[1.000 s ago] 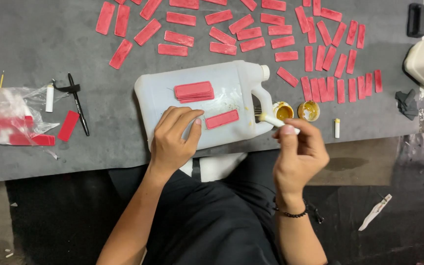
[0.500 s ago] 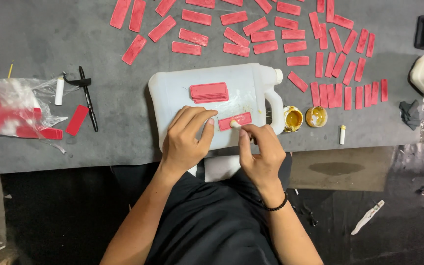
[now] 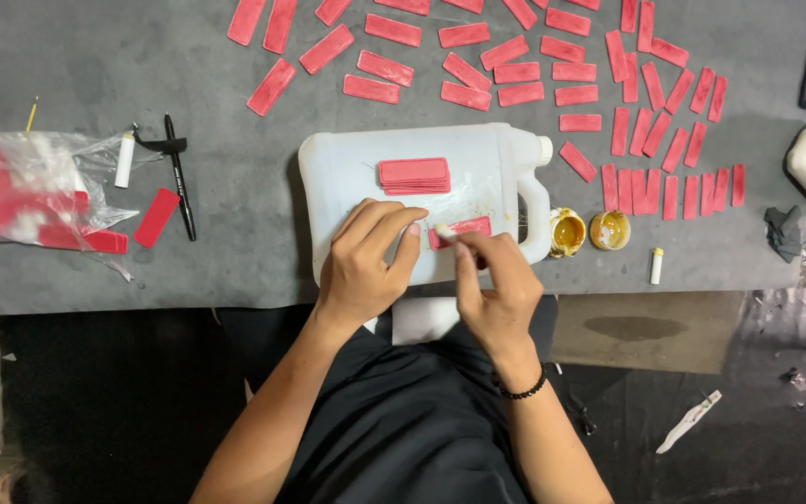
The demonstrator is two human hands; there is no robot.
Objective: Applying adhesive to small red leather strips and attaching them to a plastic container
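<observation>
A white plastic jug [image 3: 347, 168] lies on its side on the grey table. On it rest a small stack of red strips [image 3: 413, 175] and a single red strip [image 3: 467, 227]. My left hand [image 3: 366, 261] lies flat on the jug, fingertips pressing beside the single strip's left end. My right hand [image 3: 494, 287] pinches a small white applicator stick [image 3: 444, 231] whose tip touches that strip.
Many red strips [image 3: 552, 70] are spread across the table's far side. Two small pots of yellow glue [image 3: 568, 232] and a white cap [image 3: 656, 266] sit right of the jug. At left lie a plastic bag of red strips [image 3: 25, 191], a black pen [image 3: 179, 175] and a white tube [image 3: 124, 160].
My right hand came from the glue pots leftward with the stick and now touches its tip to the single strip. My left hand stayed on the jug.
</observation>
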